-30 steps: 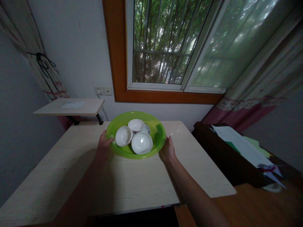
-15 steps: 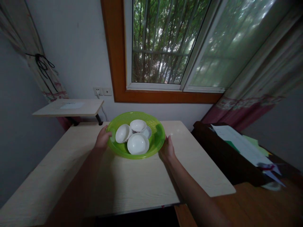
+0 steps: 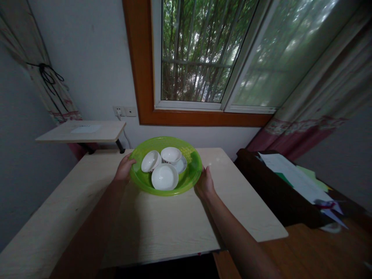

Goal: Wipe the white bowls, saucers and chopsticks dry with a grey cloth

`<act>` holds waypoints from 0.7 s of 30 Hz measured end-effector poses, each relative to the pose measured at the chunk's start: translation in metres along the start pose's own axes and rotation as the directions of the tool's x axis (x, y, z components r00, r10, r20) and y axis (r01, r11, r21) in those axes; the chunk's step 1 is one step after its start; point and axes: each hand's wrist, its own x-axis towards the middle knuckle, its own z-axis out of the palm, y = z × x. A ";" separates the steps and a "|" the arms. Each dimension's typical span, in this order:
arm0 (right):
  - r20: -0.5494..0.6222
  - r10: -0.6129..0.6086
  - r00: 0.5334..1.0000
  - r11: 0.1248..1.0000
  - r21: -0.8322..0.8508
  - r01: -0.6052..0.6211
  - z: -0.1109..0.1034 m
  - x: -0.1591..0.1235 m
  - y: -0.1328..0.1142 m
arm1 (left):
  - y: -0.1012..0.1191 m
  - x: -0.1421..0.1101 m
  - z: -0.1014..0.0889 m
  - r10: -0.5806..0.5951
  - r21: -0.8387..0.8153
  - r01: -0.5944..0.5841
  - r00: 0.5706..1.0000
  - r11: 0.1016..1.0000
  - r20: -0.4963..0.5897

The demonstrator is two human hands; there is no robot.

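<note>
A round green plastic basin [image 3: 190, 176] is held between my two hands over the far part of the table. My left hand [image 3: 124, 167] grips its left rim with the thumb on top. My right hand [image 3: 206, 184] grips the right rim, its fingers partly hidden under the basin. Inside lie several white dishes: a tilted bowl [image 3: 151, 161] at the left, a bowl [image 3: 171, 155] at the back, a bowl [image 3: 164, 177] at the front, and a dish [image 3: 181, 164] partly covered by the back bowl. Whether the basin touches the table I cannot tell.
The pale wooden table [image 3: 171, 224] runs up to the wall below a window [image 3: 206, 54]. At its back left stands a raised shelf [image 3: 107, 132] on black legs. To the right, a dark brown surface [image 3: 267, 190] carries papers [image 3: 290, 174].
The front bowl has slid left inside the basin, and more of the dish behind it shows. My hands keep their hold on the rim; the basin has barely moved.
</note>
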 end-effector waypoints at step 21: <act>0.009 -0.001 1.000 1.000 -0.008 0.001 -0.007 0.001 0.006 | 0.008 -0.019 -0.006 0.013 0.062 -0.014 1.000 0.998 0.021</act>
